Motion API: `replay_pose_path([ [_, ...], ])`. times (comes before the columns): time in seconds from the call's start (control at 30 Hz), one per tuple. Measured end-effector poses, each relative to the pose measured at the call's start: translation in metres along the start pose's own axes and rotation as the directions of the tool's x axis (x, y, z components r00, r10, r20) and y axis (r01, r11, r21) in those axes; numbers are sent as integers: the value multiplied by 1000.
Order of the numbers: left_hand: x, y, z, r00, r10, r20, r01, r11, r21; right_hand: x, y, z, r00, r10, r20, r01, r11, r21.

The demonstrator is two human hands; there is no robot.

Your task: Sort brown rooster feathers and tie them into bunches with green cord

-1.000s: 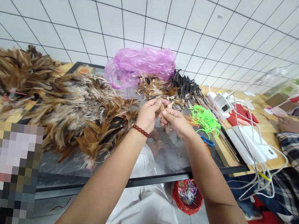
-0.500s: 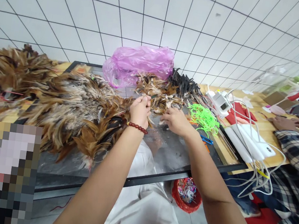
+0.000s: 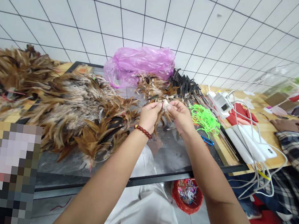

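My left hand and my right hand meet over the dark tray, fingertips almost touching. Between them is a small bunch of feathers, pale fluff at the top and brown tips hanging below. Each hand pinches this bunch at its fluffy end. A red bead bracelet circles my left wrist. Just behind my hands lies a pile of loose brown feathers, with black feathers beside it. Left of my hands spreads a large heap of brown and grey feathers.
A pink plastic bag lies by the tiled wall. Green cord and blue scissors or snips are at right, near a white device with cables. Below the edge stands a red bin. A co-worker's hands rest far right.
My hands have come together: the left moved right, the right moved slightly up. A feather bunch now shows between their fingertips.
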State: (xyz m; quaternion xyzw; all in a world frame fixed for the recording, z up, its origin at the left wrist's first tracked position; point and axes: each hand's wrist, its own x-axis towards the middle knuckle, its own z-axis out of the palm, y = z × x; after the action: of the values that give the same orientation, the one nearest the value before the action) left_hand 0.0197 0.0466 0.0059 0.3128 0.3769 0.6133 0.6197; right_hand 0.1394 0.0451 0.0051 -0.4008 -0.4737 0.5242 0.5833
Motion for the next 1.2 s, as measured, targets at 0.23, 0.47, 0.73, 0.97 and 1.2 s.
replay_pose_path([
  [0.23, -2, -2, 1, 998, -6, 56, 10, 998, -57, -1, -2, 3, 1000, -4, 4, 4, 999, -36],
  [0.47, 1, -11, 0, 996, 79, 46, -82, 995, 58, -1, 0, 1, 1000, 16, 26, -13, 991, -132],
  [0.73, -1, -4, -4, 965, 192, 176, -237, 928, 288, 0, -11, -10, 970, -215, 112, 234, 950, -205],
  [0.97, -9, 5, -3, 928, -8, 373, -92, 964, 250, -3, -15, -9, 957, -153, 247, 187, 975, -121],
  [1.2, -10, 5, -2, 913, -112, 393, -4, 960, 282, -2, -11, -8, 983, -142, 118, 161, 973, -164],
])
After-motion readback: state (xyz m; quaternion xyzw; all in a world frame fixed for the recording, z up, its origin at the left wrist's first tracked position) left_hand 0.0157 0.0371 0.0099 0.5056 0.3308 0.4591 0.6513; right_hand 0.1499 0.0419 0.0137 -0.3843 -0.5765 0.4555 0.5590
